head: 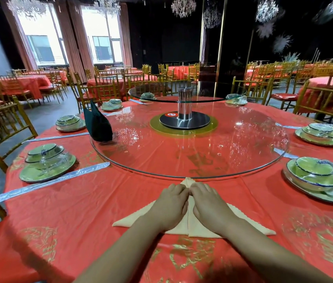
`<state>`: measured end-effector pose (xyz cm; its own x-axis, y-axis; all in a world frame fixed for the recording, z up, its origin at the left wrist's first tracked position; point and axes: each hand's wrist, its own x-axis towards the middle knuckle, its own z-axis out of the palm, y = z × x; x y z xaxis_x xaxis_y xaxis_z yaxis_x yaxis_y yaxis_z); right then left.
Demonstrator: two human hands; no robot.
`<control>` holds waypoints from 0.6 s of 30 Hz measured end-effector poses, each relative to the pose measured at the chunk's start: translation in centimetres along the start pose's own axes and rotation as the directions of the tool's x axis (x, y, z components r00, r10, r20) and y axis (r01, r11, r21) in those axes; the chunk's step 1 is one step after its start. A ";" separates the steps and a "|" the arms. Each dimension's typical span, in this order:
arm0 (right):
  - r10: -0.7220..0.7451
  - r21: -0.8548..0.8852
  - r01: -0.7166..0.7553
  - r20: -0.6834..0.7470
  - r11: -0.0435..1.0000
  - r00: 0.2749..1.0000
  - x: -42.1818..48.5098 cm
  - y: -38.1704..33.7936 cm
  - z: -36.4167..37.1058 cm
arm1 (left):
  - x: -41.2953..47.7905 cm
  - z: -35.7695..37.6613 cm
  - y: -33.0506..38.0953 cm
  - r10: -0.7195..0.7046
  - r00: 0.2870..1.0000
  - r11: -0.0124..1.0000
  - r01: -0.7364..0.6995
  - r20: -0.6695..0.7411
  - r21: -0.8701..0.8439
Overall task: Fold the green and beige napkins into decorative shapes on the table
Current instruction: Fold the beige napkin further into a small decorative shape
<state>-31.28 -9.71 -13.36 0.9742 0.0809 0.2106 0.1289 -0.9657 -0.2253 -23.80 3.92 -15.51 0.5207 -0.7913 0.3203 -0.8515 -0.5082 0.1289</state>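
Now, the hands: left hand (170,203) and right hand (208,203) lie side by side on the cloth. The fingers are close together and bent down, tips pressing where two flaps meet. Thumbs are hidden, and I see no pinch.
Beige napkin: the beige napkin (133,218) lies flat at the near table edge as a wide triangle with a centre seam. Its tip points at the glass rim.
Risk at the seam: lift the hands too soon, I'd say, and the flaps may spring open unevenly.
Risk from the cover: the red tablecloth (80,211) looks slick, so a forward push could slide the napkin and skew the crease.
Right setting: a plate (296,193) holds a bowl (314,166) and smaller dishes. All are film-wrapped, with no food visible. It sits near the right elbow, and a wide swing could knock it.
Left setting: a film-wrapped plate (28,174) carries stacked bowls, with a clear sleeve (47,182) beside it. I cannot tell what the sleeve holds.
Glass turntable: the glass turntable (182,172) sits just beyond the napkin tip.
Green napkin: the green napkin (98,123) is already shaped and stands upright on the glass's left edge. Bump or spin the glass and it would likely topple.
Far settings: more wrapped plates (319,137) ring the table.
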 end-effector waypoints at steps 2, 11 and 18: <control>-0.008 -0.029 0.009 0.060 1.000 0.998 -0.1 0.0 0.2 | -0.2 0.4 -0.1 -0.027 1.000 1.000 0.027 0.015 -0.007; 0.009 0.009 -0.010 0.081 1.000 0.997 0.3 0.5 0.3 | -0.4 1.1 -0.4 -0.012 0.997 0.996 0.005 -0.083 -0.084; -0.048 -0.099 0.075 0.250 0.992 0.967 1.6 1.8 -0.2 | -0.4 1.5 -0.7 0.014 0.994 1.000 -0.017 -0.108 -0.026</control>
<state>-29.54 -11.33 -13.23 0.9822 0.1861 -0.0233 0.1824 -0.9766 -0.1138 -23.32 4.13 -17.15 0.4992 -0.7570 0.4216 -0.8615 -0.4857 0.1481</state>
